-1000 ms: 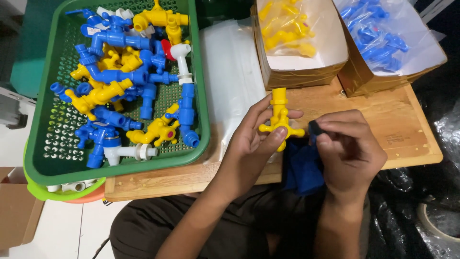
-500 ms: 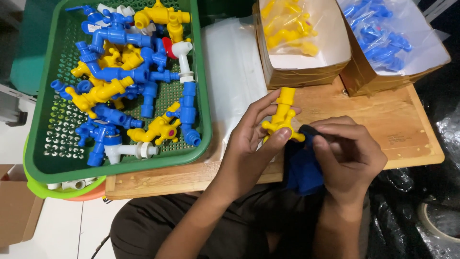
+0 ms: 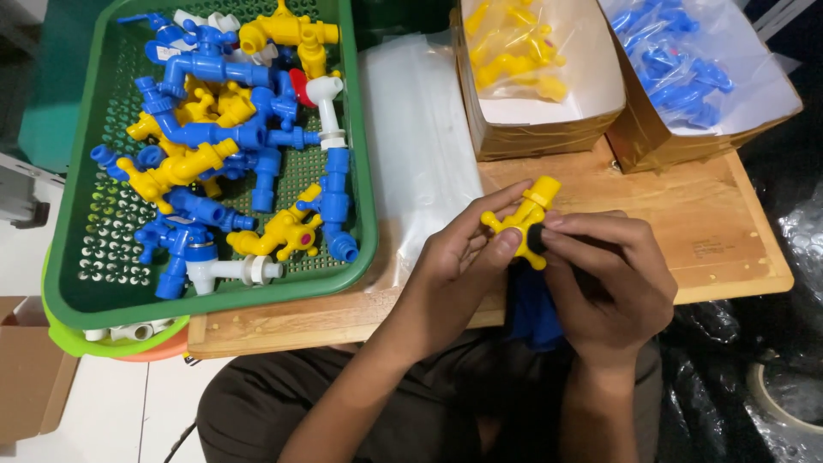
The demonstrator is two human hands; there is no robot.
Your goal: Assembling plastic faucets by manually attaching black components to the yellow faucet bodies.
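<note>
My left hand (image 3: 467,253) grips a yellow plastic tap (image 3: 523,216) by its body, over the front edge of a wooden board (image 3: 686,223). My right hand (image 3: 604,279) presses a small black ring (image 3: 535,238) against the tap's end with thumb and forefinger. A blue cloth-like thing (image 3: 533,304) sits under both hands, mostly hidden. A green perforated basket (image 3: 347,129) on the left holds several blue, yellow and white plastic taps (image 3: 214,137).
A stack of clear plastic bags (image 3: 420,146) lies between basket and boxes. Two cardboard boxes at the back hold bagged yellow taps (image 3: 519,56) and bagged blue taps (image 3: 677,60). Black plastic sheeting (image 3: 754,377) is on the right, a brown carton (image 3: 26,377) at the lower left.
The tap has tilted and dropped slightly lower between my hands. My right fingers have closed in on its end with the black ring.
</note>
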